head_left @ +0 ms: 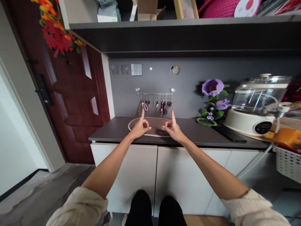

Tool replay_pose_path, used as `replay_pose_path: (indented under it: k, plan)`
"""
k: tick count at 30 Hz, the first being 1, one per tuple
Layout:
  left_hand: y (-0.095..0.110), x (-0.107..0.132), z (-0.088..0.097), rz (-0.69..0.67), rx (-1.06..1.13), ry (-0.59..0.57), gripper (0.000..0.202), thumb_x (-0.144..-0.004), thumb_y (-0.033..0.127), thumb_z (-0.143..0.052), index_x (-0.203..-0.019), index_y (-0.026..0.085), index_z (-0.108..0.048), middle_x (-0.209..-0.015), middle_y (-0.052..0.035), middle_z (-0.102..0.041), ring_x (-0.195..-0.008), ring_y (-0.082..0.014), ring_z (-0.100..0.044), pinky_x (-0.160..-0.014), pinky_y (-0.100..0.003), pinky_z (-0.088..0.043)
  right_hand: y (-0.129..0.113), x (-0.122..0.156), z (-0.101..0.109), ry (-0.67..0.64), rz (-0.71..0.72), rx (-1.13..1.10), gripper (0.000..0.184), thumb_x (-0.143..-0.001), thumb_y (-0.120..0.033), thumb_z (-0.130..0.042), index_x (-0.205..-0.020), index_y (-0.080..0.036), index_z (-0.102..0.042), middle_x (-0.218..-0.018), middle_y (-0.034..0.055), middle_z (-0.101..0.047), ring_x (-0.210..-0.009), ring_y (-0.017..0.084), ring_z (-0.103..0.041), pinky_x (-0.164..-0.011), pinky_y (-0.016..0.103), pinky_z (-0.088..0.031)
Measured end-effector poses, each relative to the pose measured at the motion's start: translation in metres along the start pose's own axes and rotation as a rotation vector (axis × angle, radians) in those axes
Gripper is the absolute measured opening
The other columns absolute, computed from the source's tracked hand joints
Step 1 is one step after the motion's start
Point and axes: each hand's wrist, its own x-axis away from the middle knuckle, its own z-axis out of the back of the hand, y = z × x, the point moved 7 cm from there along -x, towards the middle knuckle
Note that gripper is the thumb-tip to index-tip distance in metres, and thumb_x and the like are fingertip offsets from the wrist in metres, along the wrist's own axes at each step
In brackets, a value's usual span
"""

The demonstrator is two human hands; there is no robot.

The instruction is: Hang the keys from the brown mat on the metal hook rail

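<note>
Both my arms reach forward over a dark grey countertop (113, 131). My left hand (141, 125) has the index finger pointing up and the other fingers curled in, holding nothing. My right hand (172, 127) mirrors it, one finger raised, the rest curled, also holding nothing. Both hands hover above an oval brown mat (154, 123) with a pale rim that lies on the counter. Behind them a rail of hooks (155, 93) on the grey wall carries several keys (155, 104).
A purple artificial flower (213, 89) stands right of the mat, then a white cooker with a glass lid (257, 106). A white perforated basket (288, 161) juts out at the far right. White cabinet doors (141, 169) sit under the counter; a dark red door (70, 94) is left.
</note>
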Motion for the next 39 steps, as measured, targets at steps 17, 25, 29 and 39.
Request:
replay_pose_path:
  k: [17,25,29,39]
  plan:
    - [-0.125,-0.114,0.087,0.472,-0.421,0.513,0.101,-0.048,0.044,-0.071,-0.131,0.018,-0.019,-0.131,-0.0160,-0.029,-0.123,-0.0310,-0.025,-0.098,-0.038,-0.023,0.139,-0.116,0.081,0.558,-0.405,0.258,0.114,-0.044,-0.047,-0.071,-0.134,-0.015,-0.010,-0.132,0.0179,-0.026,-0.122,0.031,-0.027,-0.099,0.043,-0.025]
    - [-0.157,-0.156,0.068,0.555,-0.347,0.789,0.095,-0.049,0.036,-0.073,-0.126,0.025,-0.019,-0.122,-0.0159,-0.036,-0.115,-0.0324,-0.035,-0.090,-0.042,-0.029,0.165,-0.151,0.053,0.776,-0.368,0.258,0.103,-0.055,-0.041,-0.065,-0.134,-0.027,0.000,-0.129,0.0172,-0.022,-0.119,0.034,-0.027,-0.089,0.049,-0.030]
    - [-0.154,-0.163,0.056,0.560,-0.380,0.900,0.085,-0.057,0.030,-0.068,-0.126,0.025,-0.018,-0.117,-0.0159,-0.040,-0.111,-0.0309,-0.040,-0.084,-0.041,-0.033,0.163,-0.157,0.042,0.835,-0.336,0.297,0.094,-0.062,-0.034,-0.059,-0.134,-0.025,0.002,-0.126,0.0170,-0.021,-0.116,0.034,-0.032,-0.089,0.047,-0.031]
    - [-0.158,-0.174,0.050,0.317,0.044,0.889,0.064,-0.062,0.013,-0.060,-0.118,0.020,-0.028,-0.091,-0.0067,-0.056,-0.085,-0.0189,-0.055,-0.076,-0.030,-0.038,0.150,-0.158,0.039,0.801,-0.305,0.294,0.081,-0.066,-0.020,-0.048,-0.133,-0.015,-0.003,-0.116,0.0167,-0.031,-0.110,0.028,-0.039,-0.094,0.041,-0.030]
